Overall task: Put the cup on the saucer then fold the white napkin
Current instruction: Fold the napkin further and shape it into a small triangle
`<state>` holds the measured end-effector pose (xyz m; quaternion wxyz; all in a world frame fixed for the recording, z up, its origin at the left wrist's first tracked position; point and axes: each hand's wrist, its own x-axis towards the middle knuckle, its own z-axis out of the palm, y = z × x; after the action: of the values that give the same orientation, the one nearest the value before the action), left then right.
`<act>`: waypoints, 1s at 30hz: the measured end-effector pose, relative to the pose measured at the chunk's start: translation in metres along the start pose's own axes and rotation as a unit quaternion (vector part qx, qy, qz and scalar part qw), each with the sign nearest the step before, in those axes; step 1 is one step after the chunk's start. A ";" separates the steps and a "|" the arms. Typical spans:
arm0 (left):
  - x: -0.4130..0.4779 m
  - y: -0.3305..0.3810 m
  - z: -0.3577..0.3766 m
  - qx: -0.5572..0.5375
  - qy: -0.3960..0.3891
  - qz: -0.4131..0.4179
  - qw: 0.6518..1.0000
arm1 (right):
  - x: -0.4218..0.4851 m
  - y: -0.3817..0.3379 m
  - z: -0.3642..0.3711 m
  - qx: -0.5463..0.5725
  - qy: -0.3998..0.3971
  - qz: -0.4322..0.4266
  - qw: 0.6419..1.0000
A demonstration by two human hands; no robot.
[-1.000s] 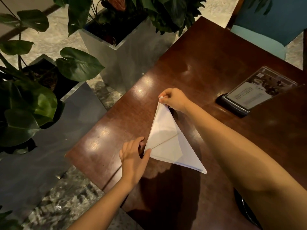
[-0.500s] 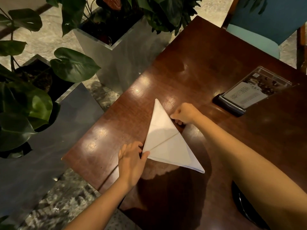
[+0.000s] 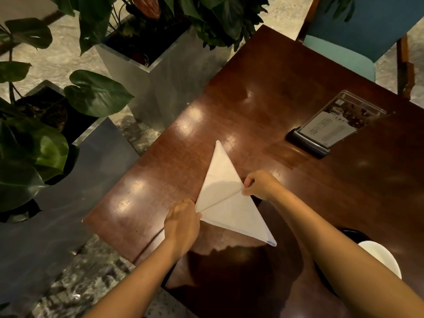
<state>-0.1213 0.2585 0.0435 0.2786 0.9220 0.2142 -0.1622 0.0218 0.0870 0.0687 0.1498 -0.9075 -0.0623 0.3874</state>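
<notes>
Napkin [image 3: 229, 203] lay as a flat triangle on the surface [image 3: 263, 88], with one crease running across it. We had the left hand [image 3: 182, 223] at the crease's left end, fingers curled and pinching that corner. The right hand [image 3: 261, 185] was at the other end, fingers pinching the edge there. Our read: both ends pinned so the crease holds true for the next fold. The cup [image 3: 380, 258] looked seated on the dark saucer [image 3: 351, 234], half hidden by the right forearm. The surface edge ran near the left hand, so there was little room on that side. There was open room ahead, and the menu stand [image 3: 330, 125] was well apart.
</notes>
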 end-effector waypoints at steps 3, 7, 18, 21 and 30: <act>0.006 0.001 -0.003 0.014 -0.035 0.004 0.999 | -0.005 0.009 0.004 0.117 0.015 -0.008 0.993; 0.006 0.005 -0.007 0.004 -0.048 -0.004 0.999 | -0.013 0.014 0.005 0.225 0.013 0.000 0.974; 0.003 -0.001 -0.011 -0.203 0.001 -0.093 0.975 | -0.013 0.021 0.014 0.353 0.019 -0.009 0.935; 0.002 0.005 -0.008 -0.172 -0.012 -0.078 0.982 | -0.012 0.019 0.015 0.346 0.016 -0.005 0.938; 0.000 -0.002 -0.012 -0.240 -0.042 -0.084 0.966 | -0.014 0.021 0.019 0.504 -0.094 -0.020 0.858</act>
<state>-0.1197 0.2666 0.0519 0.4861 0.7990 0.3116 -0.1679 -0.0014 0.0678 0.0593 0.5877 -0.6657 0.1099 0.4466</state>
